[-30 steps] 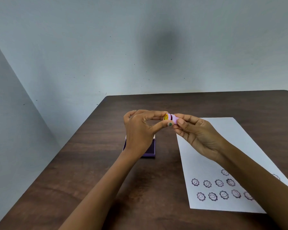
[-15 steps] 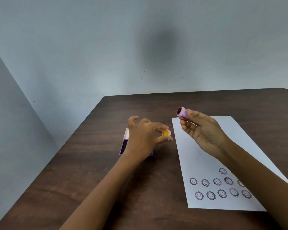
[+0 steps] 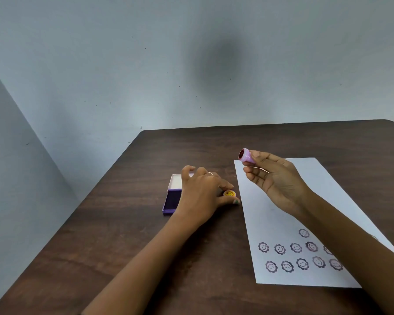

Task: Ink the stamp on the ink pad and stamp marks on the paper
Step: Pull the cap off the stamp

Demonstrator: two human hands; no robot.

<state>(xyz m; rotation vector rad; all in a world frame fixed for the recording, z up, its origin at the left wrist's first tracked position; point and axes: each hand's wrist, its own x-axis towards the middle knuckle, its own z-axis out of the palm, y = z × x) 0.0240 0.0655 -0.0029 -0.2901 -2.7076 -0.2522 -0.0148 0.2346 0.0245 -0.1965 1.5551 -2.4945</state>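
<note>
My right hand [image 3: 275, 176] pinches a small pink stamp [image 3: 245, 155] in the air above the paper's far left corner, its dark inked face turned up and to the left. My left hand [image 3: 203, 189] pinches the stamp's yellow smiley cap [image 3: 229, 193] low at the table, between the ink pad and the paper. The open purple ink pad [image 3: 172, 200] lies on the table, partly hidden behind my left hand. The white paper [image 3: 289, 223] lies to the right and bears several flower-smiley marks [image 3: 279, 248] in two rows near its front edge.
The dark wooden table [image 3: 127, 246] stands against a pale wall, with its left edge running diagonally towards me. My right forearm crosses the paper's right side and hides some marks.
My hands pulled the cap off the stamp and moved apart. My left hand lowered the cap to the table beside the ink pad; my right hand lifted the stamp slightly.
</note>
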